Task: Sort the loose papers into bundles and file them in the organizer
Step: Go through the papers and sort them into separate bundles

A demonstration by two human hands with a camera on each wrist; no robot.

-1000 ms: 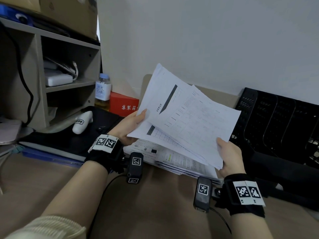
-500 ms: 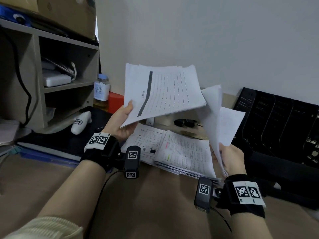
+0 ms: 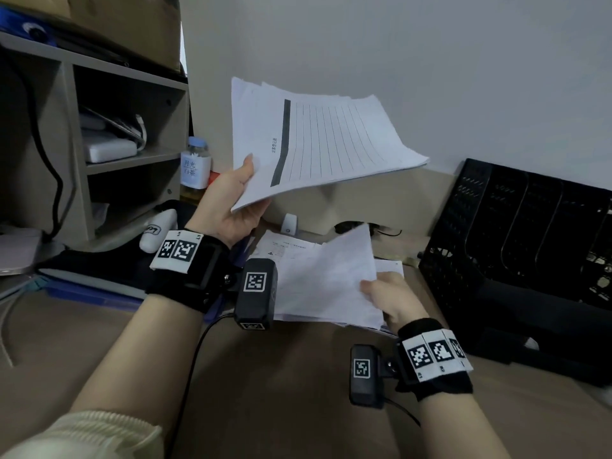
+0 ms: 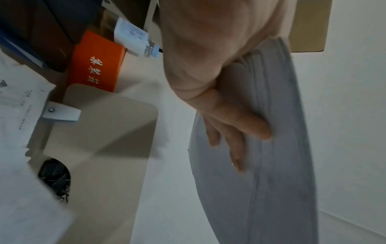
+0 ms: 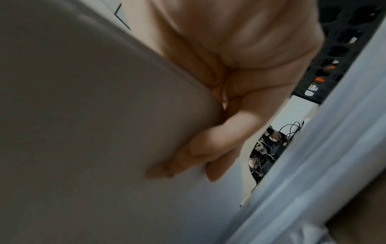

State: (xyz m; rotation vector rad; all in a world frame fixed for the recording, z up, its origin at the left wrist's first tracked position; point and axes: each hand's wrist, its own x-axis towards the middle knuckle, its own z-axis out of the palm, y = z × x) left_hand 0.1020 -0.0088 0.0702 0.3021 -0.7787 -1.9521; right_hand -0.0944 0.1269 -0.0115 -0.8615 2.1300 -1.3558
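My left hand point(image 3: 238, 197) holds a bundle of lined sheets point(image 3: 318, 140) up in the air, thumb on top and fingers point(image 4: 236, 128) under the stack point(image 4: 261, 148). Lower down, my right hand point(image 3: 384, 293) pinches a blank white sheet point(image 3: 324, 279) just above the paper pile point(image 3: 284, 250) on the desk; its fingers point(image 5: 188, 156) curl under the sheet point(image 5: 94, 132). The black mesh organizer point(image 3: 536, 246) stands at the right against the wall, its slots facing me.
A grey shelf unit point(image 3: 92, 144) stands at the left with a bottle point(image 3: 195, 167) beside it. An orange box point(image 4: 96, 62) sits behind my left hand. A black folder point(image 3: 109, 260) and a white marker-like object point(image 3: 155, 230) lie at the left. Brown desk point(image 3: 265, 392) lies near me.
The two hands have split the papers: my left hand raised the lined bundle higher, and my right hand swung its sheet down and left onto the desk pile.
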